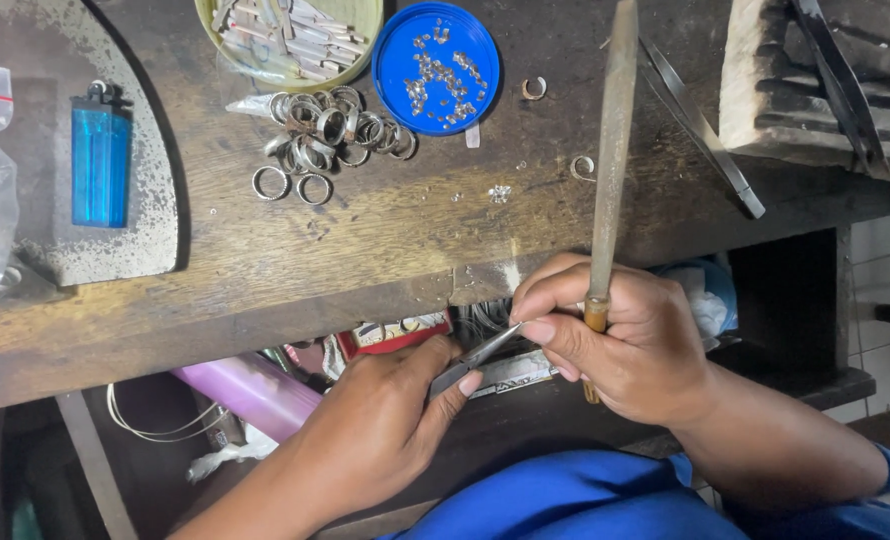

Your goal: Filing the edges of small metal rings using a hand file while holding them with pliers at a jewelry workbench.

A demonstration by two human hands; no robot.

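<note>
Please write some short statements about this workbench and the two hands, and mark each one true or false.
1. The right hand holds a long file by its handle. True.
2. The left hand is empty. False: it holds small pliers.
3. The blue lid contains small silver pieces. True.
4. The blue lighter lies among the silver rings. False: it lies apart, on a grey curved slab at the left.
5. The rings lie on the wooden bench. True.
</note>
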